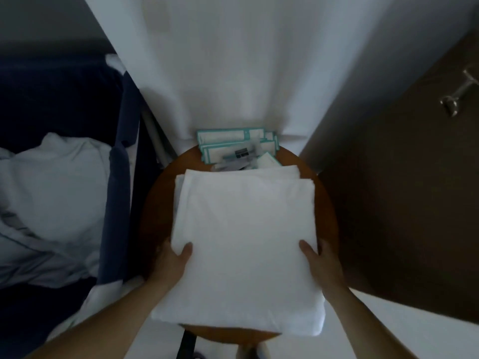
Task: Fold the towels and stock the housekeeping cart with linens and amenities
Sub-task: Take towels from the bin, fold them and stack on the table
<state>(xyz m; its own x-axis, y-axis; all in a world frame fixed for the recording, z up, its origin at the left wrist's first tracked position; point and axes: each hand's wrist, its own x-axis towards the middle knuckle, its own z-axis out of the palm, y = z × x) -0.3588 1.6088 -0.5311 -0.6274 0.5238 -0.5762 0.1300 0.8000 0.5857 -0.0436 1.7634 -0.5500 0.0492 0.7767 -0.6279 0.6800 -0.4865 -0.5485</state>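
Observation:
A stack of folded white linens (243, 239) lies on a round brown wooden table (158, 203). My left hand (173, 260) grips the stack's left edge, thumb on top and fingers hidden underneath. On the right edge my right hand (321, 263) holds it the same way. Behind the stack, at the table's far side, lie several teal-edged amenity packets (233, 143) with a small dark item on them.
A dark blue linen cart bag (119, 177) stands at the left, with crumpled white laundry (51, 193) inside. A white curtain (246, 60) hangs behind the table. A dark brown door (401, 190) with a metal handle (456, 97) is at the right.

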